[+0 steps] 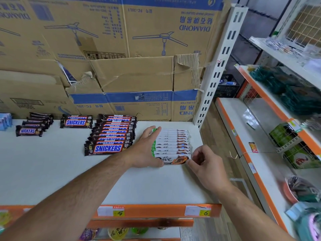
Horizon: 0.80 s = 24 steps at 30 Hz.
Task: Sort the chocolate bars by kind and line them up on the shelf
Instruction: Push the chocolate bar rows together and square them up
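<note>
Head view. Shelf (86, 180), white: Dove row (173, 141) on right side, bars overlapping near to far. Snickers row (111, 136) just left of it; smaller Snickers piles (76, 121) far left. Left hand (147, 150): fingers straight, flat against left ends of Dove row. Right hand (206, 162): fingertips pinching right end of nearest Dove bar (175, 159). Cardboard boxes (132, 75) stacked along far edge.

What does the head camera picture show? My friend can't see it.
Two hands tidy a row of white Dove bars on a white shelf: the left hand presses flat against the row's left ends while the right hand pinches the right end of the front bar. Snickers bars lie lined up to the left, cardboard boxes behind.
</note>
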### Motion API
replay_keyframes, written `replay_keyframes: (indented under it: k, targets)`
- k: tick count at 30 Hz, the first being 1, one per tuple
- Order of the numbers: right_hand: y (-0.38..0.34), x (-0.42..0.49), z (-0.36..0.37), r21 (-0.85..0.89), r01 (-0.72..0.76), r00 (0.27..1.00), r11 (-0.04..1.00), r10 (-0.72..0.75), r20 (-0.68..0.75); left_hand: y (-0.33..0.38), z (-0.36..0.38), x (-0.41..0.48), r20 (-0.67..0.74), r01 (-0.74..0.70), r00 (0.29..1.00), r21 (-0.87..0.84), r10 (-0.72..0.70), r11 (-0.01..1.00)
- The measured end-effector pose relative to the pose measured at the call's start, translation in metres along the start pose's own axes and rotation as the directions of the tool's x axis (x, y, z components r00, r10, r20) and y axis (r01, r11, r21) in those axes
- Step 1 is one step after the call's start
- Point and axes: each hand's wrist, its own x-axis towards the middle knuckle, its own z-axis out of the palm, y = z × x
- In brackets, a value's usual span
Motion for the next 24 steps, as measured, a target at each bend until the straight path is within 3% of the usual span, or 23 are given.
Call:
replay_keyframes:
  k: [2, 4, 9, 17, 24]
  targets:
    - [-0.006, 0.005, -0.002, -0.001, -0.065, 0.997, 0.998, 0.065, 0.038, 0.0, 0.0, 0.0, -0.024, -0.007, 1.0, 0.011, 0.008, 1.0]
    - [-0.012, 0.018, -0.004, -0.05, -0.097, 0.979, 0.994, 0.104, 0.176, 0.001, -0.001, 0.0, -0.042, -0.01, 0.999, 0.027, 0.011, 1.0]
    - [-0.023, 0.049, 0.002, -0.187, -0.015, 0.901, 0.982, 0.094, 0.424, 0.005, -0.005, 0.0, -0.053, -0.005, 0.999, 0.087, 0.009, 0.996]
    - [-0.025, 0.075, 0.011, -0.114, 0.018, 0.902, 0.993, 0.033, 0.431, 0.007, -0.023, 0.016, -0.051, 0.024, 0.999, 0.202, -0.014, 0.979]
    - [-0.026, 0.092, 0.018, -0.116, -0.004, 0.906, 0.993, 0.052, 0.419, 0.004, -0.038, 0.034, -0.037, 0.016, 0.999, 0.19, -0.009, 0.982]
